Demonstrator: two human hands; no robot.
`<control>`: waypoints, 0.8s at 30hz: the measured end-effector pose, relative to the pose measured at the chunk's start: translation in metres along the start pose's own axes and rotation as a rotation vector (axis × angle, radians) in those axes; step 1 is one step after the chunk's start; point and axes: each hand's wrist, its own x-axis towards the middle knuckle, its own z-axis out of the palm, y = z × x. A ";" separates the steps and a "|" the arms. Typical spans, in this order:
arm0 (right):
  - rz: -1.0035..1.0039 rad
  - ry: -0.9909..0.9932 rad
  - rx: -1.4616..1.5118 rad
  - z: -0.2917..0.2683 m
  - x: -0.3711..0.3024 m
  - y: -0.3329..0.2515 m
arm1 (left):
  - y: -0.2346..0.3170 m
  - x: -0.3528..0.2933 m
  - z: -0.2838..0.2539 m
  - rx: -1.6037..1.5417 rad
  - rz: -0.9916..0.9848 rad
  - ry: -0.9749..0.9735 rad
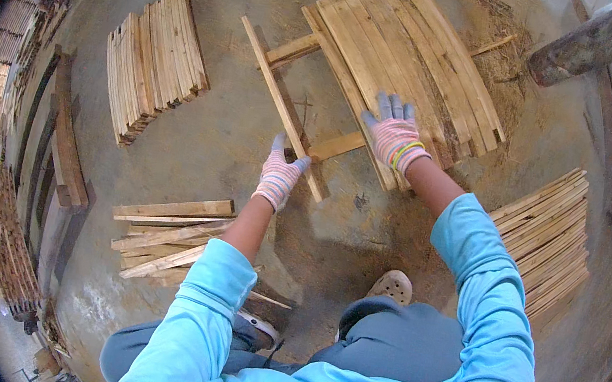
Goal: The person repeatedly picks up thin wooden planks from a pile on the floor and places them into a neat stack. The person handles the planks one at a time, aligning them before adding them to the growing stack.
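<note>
My left hand (279, 177), in a pink striped glove with grey fingertips, is at the near end of a narrow wooden strip (276, 98). Its thumb touches the strip and its forefinger stretches out along the left side, apart from the thumb. My right hand (396, 140), gloved alike, lies flat with fingers spread on a row of wooden boards (386, 40) laid side by side. Two crosspieces link the row and the strip: a far crosspiece (293, 51) and a near crosspiece (339, 146). A gap of floor separates the strip from the boards.
A neat stack of wooden slats (157, 59) stands at the left, with a loose pile of wood pieces (169, 237) nearer me. More slats (547, 233) lie at the right. A round post (593, 44) rises at the far right. Long beams (68, 133) line the left side.
</note>
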 end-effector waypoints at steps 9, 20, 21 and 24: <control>0.013 0.029 0.000 0.020 -0.024 -0.029 | -0.024 -0.002 -0.002 -0.014 0.068 0.130; -0.064 0.380 0.439 0.007 -0.072 -0.029 | -0.005 -0.044 0.036 -0.279 0.288 0.048; 0.114 0.343 0.404 0.006 -0.091 -0.016 | -0.004 -0.048 0.045 -0.292 0.314 0.020; 0.450 0.555 0.526 0.012 -0.139 0.047 | 0.004 -0.061 0.077 -0.331 0.276 -0.138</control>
